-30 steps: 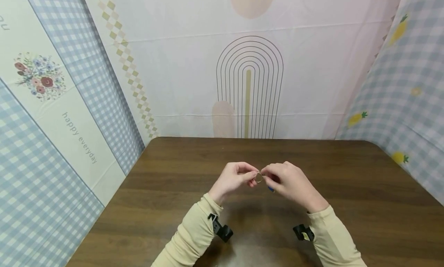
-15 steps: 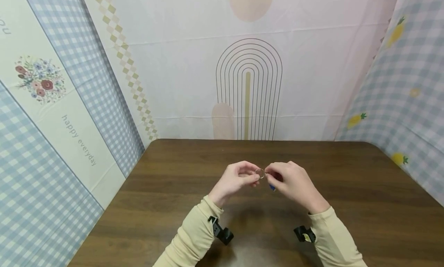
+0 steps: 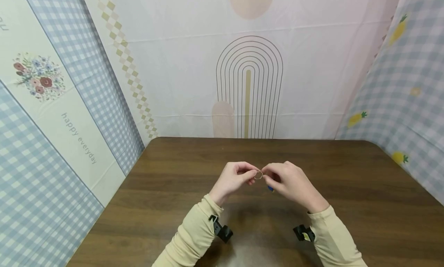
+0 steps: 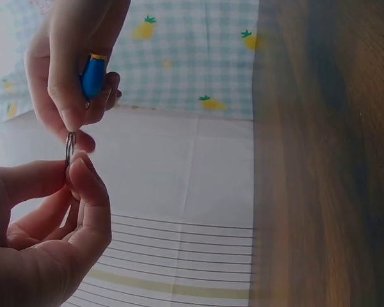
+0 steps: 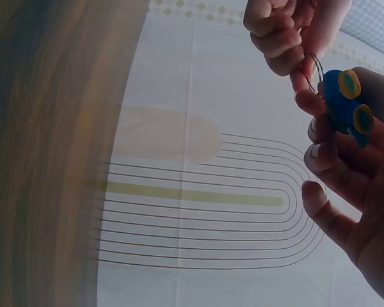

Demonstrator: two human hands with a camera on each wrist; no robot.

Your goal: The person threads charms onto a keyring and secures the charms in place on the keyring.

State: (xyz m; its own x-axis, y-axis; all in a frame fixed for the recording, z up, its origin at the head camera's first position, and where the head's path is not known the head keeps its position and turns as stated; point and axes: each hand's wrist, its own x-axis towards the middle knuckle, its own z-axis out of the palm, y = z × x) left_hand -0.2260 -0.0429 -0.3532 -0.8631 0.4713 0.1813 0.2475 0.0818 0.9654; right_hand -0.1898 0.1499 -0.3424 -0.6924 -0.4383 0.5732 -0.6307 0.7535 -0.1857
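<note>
A thin metal split key ring (image 3: 258,176) is held up above the table between both hands. My left hand (image 3: 236,181) pinches one side of it between thumb and index finger. In the left wrist view the key ring (image 4: 70,148) appears edge-on, its wire loops slightly apart. My right hand (image 3: 292,185) has thumb and index fingertips at the ring's opposite side. Under that hand's fingers hangs a blue keychain charm (image 5: 338,102) with orange-rimmed round parts like wheels. Its blue end (image 4: 93,78) pokes out beside the right fingers, partly covered by them.
Below the hands lies a dark brown wooden table (image 3: 180,217). A white printed cloth (image 3: 180,78) hangs behind its far edge, with blue checked cloths (image 3: 392,93) at the sides. Black camera mounts (image 3: 222,230) sit on both wrists.
The hands moved slightly apart half a second ago and are now close together again. The left fingertips cover more of the ring than half a second ago.
</note>
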